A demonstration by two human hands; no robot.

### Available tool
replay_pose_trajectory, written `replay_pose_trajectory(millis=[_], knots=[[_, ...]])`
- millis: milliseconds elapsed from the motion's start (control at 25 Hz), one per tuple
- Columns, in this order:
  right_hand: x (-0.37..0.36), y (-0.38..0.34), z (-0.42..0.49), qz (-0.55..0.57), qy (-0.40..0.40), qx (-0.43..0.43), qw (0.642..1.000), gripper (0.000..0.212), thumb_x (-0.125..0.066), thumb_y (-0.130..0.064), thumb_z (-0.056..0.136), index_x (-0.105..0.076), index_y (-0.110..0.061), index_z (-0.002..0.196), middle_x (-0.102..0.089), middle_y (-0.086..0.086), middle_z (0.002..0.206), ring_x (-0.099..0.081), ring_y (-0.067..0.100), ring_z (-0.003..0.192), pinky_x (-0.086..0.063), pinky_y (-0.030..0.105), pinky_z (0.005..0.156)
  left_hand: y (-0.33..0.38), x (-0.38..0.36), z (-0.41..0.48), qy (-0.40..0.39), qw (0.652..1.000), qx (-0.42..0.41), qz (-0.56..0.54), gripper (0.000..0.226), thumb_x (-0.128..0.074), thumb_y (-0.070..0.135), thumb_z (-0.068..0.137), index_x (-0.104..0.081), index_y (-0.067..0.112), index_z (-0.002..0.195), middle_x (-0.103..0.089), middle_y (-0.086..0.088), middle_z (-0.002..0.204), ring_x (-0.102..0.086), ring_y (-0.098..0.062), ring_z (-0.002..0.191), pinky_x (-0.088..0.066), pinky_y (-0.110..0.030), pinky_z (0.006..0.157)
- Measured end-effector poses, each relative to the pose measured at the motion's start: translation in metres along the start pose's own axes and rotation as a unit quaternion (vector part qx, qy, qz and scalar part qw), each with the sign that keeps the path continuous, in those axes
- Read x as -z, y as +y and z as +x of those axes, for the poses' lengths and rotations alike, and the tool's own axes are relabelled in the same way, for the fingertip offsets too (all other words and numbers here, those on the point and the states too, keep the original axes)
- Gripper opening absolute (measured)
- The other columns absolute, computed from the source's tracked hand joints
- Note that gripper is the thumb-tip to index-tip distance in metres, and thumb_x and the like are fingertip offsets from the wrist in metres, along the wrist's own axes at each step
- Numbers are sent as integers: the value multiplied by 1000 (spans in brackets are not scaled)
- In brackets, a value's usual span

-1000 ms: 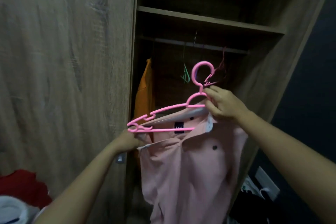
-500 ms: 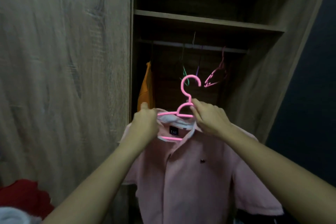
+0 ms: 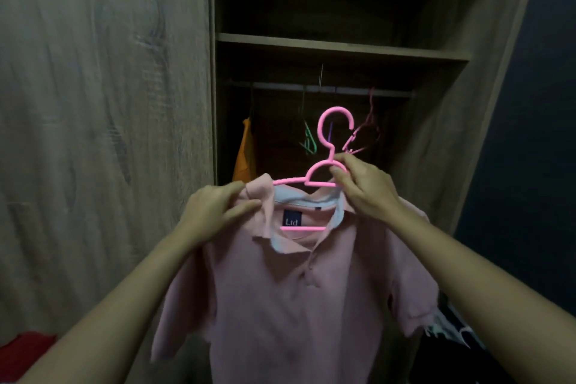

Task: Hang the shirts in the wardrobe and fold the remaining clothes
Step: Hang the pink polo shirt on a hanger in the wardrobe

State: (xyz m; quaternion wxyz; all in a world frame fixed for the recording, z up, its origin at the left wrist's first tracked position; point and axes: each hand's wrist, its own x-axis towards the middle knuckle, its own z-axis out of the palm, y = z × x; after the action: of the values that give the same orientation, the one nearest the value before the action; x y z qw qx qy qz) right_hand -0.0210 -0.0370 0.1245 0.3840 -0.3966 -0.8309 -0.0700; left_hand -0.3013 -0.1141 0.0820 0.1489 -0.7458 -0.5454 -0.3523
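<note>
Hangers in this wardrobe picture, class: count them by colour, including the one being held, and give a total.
Bright pink plastic hanger, held with the pink polo shirt on it: 1
Green hanger on the rail: 1
Dusky pink hanger on the rail: 1
Purple hanger, only a sliver showing: 1
Total: 4

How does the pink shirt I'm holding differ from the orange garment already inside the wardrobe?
The pink shirt is out in front of the wardrobe, held up by both hands; the orange garment hangs inside at the left end of the rail. The pink shirt faces the camera, with its collar, label and pink hanger showing; the orange garment shows only a narrow edge, its hanger hidden. The pink hanger's hook is not yet on the rail.
</note>
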Motion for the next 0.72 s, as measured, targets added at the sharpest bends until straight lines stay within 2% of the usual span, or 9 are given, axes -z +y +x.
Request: replay_pose_trajectory(millis=[80,120,200,280,360,440,520,600,720], knots=[[8,18,-3,23,81,-34,996,61,-30,-59,84,-44,-25,132,-62,-5,101,-56,14,92,-38,33,80,-16,18,0,47,999,13,-18,41,-43,64,72,-36,25,60,-40,6,50,-55,-32,54,-33,-33,51],[12,32,-10,62,109,-92,988,64,-31,-59,86,-38,-21,137,-60,-1,105,-53,14,94,-37,33,84,-25,28,0,63,997,26,-21,42,-45,63,71,-36,24,57,-38,5,49,-51,-29,51,-33,-35,50],[7,51,-31,151,85,-208,963,58,-33,-53,94,-34,-17,139,-59,8,112,-54,20,98,-38,34,88,-40,43,0,82,995,56,-32,50,-47,63,69,-37,17,55,-38,1,48,-41,-22,50,-34,-37,50],[-1,54,-51,176,25,-201,963,54,-32,-60,91,-51,-17,117,-62,3,95,-57,17,86,-41,31,76,-51,51,1,81,995,57,-29,54,-48,64,68,-40,12,55,-40,-4,49,-36,-17,49,-36,-36,50],[-4,55,-52,219,54,-189,956,53,-32,-60,91,-58,-14,93,-59,-4,77,-55,13,76,-41,30,69,-58,59,-1,67,996,52,-21,53,-47,65,67,-41,13,55,-41,-1,46,-34,-12,49,-32,-22,49],[3,60,-48,265,99,-240,929,38,-35,-39,98,-61,-12,94,-59,-4,79,-55,16,83,-41,30,77,-63,66,-5,64,996,54,-27,49,-48,65,66,-41,18,60,-45,2,49,-37,-7,50,-31,-18,49],[9,73,-47,251,55,-284,924,37,-34,-33,100,-63,-10,94,-62,4,87,-56,21,88,-41,32,79,-60,69,-9,70,995,53,-36,41,-50,65,66,-43,24,65,-50,12,58,-36,-5,48,-30,-18,48],[10,77,-47,168,-28,-268,948,33,-36,-27,100,-65,-12,95,-64,9,100,-57,26,98,-40,31,82,-53,67,-10,77,995,51,-42,42,-53,63,66,-43,23,66,-50,12,62,-35,-5,48,-29,-18,48],[17,51,-34,135,-20,-163,977,35,-38,-33,99,-52,-18,127,-60,0,117,-54,16,109,-39,29,90,-43,57,-7,71,995,47,-45,43,-53,65,67,-44,23,66,-50,11,63,-36,-8,50,-29,-21,49]])
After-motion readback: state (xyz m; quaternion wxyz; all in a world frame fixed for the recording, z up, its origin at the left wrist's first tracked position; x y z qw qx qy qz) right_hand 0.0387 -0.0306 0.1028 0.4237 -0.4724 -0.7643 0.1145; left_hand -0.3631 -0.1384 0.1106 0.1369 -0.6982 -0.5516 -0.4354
